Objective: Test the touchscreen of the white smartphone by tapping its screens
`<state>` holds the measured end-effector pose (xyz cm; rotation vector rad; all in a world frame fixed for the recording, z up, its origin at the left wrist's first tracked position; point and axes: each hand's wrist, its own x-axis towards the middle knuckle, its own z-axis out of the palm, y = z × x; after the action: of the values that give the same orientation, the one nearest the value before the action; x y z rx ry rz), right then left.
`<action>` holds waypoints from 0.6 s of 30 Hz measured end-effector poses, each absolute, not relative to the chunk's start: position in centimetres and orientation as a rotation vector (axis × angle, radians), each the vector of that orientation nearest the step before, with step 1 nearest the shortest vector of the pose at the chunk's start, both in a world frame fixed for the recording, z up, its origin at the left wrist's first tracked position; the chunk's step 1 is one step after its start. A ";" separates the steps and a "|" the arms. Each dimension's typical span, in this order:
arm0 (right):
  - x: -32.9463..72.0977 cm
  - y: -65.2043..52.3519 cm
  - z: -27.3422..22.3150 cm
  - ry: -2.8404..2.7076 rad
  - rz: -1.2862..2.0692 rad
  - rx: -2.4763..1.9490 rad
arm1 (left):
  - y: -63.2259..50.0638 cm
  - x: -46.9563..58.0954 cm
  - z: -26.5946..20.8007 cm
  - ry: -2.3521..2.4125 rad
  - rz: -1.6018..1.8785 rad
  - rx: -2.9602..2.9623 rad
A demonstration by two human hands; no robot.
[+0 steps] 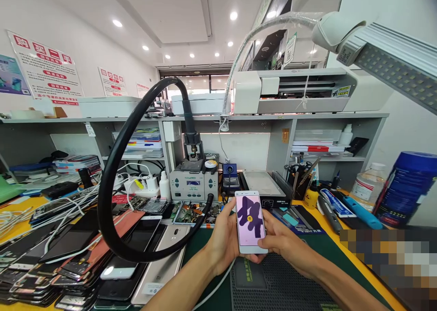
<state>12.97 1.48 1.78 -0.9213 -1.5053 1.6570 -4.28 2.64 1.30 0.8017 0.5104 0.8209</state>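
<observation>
A white smartphone [245, 242] is held upright in front of me, above the work mat. Its lit screen shows a pinkish picture with dark purple blotches and a small yellow round mark. My left hand [222, 236] is closed around the phone's left side, with some fingers behind it. On the other side, my right hand [280, 238] grips the right edge, its thumb on the lower right of the screen. Part of the fingers of both hands is hidden behind the phone. A white cable [218, 281] runs up toward the underside of my left hand.
Stacked phones and screens [71, 238] crowd the left. A thick black hose [105, 188] arcs from the hot-air station [189, 183]. Behind the phone stands a flat heating plate [262, 183]. Bottles [310, 195] and tools line the right. A lamp [392, 56] hangs overhead.
</observation>
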 end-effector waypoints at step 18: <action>12.9 1.8 1.2 -1.476 1.604 -0.992 | 2.7 -4.3 1.0 0.533 0.810 0.794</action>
<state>12.88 1.75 1.21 -0.9919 -1.4760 1.6040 -4.33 2.71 0.97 0.7939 0.5333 0.8095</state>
